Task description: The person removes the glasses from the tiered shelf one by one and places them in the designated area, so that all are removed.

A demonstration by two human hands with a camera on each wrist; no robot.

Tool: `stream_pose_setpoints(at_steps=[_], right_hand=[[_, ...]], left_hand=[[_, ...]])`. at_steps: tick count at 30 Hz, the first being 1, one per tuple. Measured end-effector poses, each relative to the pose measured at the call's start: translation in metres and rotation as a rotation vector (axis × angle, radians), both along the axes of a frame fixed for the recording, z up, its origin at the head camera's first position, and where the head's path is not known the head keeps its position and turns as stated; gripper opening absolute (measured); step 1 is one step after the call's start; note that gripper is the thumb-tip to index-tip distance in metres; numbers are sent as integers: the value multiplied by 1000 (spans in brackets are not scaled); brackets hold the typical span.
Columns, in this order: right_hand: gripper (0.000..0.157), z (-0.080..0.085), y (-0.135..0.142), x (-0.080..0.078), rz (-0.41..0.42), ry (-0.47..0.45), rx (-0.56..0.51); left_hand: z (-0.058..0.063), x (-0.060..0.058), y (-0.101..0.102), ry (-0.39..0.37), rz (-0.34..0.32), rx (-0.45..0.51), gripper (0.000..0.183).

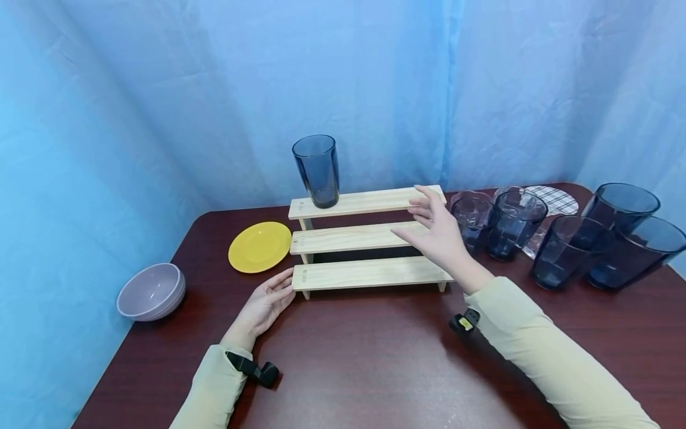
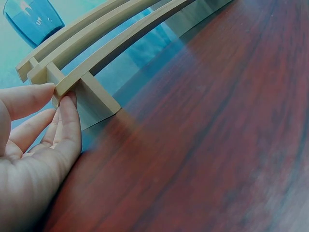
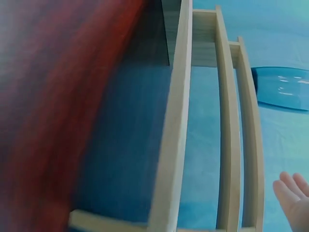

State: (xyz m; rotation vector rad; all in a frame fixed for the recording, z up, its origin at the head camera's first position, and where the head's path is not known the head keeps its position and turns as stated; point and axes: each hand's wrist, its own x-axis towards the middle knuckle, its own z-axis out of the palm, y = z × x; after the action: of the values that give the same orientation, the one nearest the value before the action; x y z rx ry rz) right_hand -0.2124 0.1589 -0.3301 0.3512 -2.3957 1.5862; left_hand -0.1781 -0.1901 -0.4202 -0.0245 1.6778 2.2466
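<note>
A three-step wooden rack (image 1: 370,273) stands on the table. At the left end of its lowest step, my left hand (image 1: 270,305) pinches the corner, thumb above and fingers beneath, as the left wrist view shows (image 2: 41,140). My right hand (image 1: 436,229) hovers over the rack's right side, fingers spread and holding nothing. Only its fingertips (image 3: 292,186) come into the right wrist view. One tall blue drinking glass (image 1: 317,173) stands upright on the left part of the top step.
Left of the rack lie a yellow plate (image 1: 259,247) and a stack of lilac bowls (image 1: 152,292). Several blue glasses (image 1: 570,253) stand at the right, near a white checked round piece (image 1: 552,199). Blue curtains (image 1: 375,89) hang behind the table (image 1: 375,357).
</note>
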Motion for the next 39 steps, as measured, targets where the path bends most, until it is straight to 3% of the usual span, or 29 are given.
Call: stream_pose_setpoints(at_steps=[10,27,39], right_hand=[[89,14,-30,-28,61,9,3],[106,27,-70,-76,91,-130,-6],[107,40,-99,-82,132,-130,5]], left_hand=[[1,2,0,1,5,7,60],[-1,2,0,-3,12,-9,57],[3,1,2,-13,3,16,59]])
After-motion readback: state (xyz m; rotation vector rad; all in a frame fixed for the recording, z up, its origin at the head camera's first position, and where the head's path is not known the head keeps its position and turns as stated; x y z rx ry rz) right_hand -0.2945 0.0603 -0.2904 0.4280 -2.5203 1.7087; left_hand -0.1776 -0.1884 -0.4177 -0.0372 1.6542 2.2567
